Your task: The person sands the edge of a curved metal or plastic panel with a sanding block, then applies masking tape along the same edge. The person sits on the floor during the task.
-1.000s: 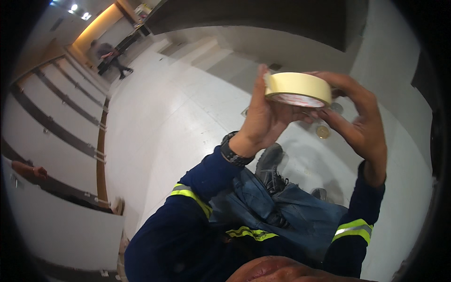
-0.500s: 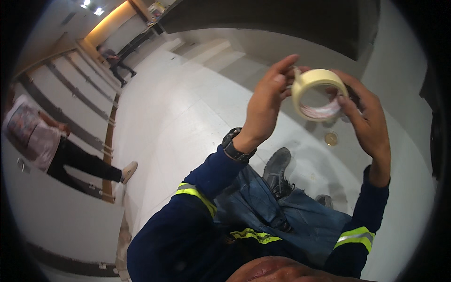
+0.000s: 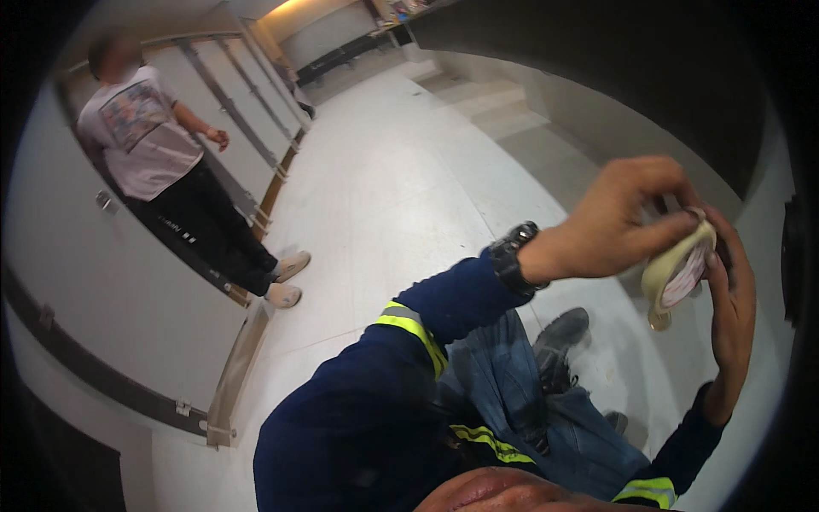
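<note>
A roll of pale yellow masking tape point(image 3: 655, 286) is held up at the right, tilted so its printed inner core shows. My right hand point(image 3: 735, 294) grips the roll from its right side, thumb against the core and fingers behind. My left hand point(image 3: 627, 218) is closed in a pinch at the upper edge of the roll, thumb and forefinger pressed on the tape there. Whether a strip has come loose between those fingers I cannot make out. A black watch point(image 3: 514, 258) is on my left wrist.
A round brass-coloured floor drain point(image 3: 659, 321) lies below the roll, partly covered by it. My dark shoe point(image 3: 563, 337) rests on the pale tiled floor point(image 3: 375, 213). Another person point(image 3: 153, 162) stands at the left beside grey cubicle doors point(image 3: 128, 273). A dark counter point(image 3: 597, 68) runs along the right.
The roll and both hands have moved right and lower in view, and the roll has turned more edge-on. My left fingers have closed on its upper edge. The view has swung left.
</note>
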A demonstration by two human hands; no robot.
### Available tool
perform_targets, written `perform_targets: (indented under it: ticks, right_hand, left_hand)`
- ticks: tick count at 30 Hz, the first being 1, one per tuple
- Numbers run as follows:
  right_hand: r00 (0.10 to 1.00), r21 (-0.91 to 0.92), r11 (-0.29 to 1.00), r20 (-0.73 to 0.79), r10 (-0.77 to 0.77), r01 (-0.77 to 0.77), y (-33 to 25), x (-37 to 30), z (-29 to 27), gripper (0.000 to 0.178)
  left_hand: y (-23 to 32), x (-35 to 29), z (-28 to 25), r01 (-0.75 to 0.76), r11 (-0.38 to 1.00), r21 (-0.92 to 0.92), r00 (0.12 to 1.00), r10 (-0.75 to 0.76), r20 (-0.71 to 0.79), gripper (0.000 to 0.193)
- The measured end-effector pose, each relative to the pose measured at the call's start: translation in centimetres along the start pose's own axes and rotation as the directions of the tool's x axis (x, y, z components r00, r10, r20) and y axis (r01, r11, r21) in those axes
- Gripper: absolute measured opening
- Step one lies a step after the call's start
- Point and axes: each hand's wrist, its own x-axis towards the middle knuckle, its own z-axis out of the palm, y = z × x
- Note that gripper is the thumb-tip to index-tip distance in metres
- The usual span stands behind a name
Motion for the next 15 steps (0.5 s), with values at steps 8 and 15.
perform_targets:
  ticks: [8,15]
  right_hand:
    - [0.998,0.058,0.997,0.031,-0.055,0.053,-3.6,-0.7,0.4,0.071]
    - [0.992,0.323,0.941,0.098,0.076,-0.104,-2.4,-1.1,1.6,0.067]
  left_hand:
    - [1.6,0.2,2.2,-0.166,0.908,0.384,0.975,0.208,-0.072,0.009]
    - [1.8,-0.4,3.5,-0.121,0.931,0.343,0.980,0.167,-0.108,0.008]
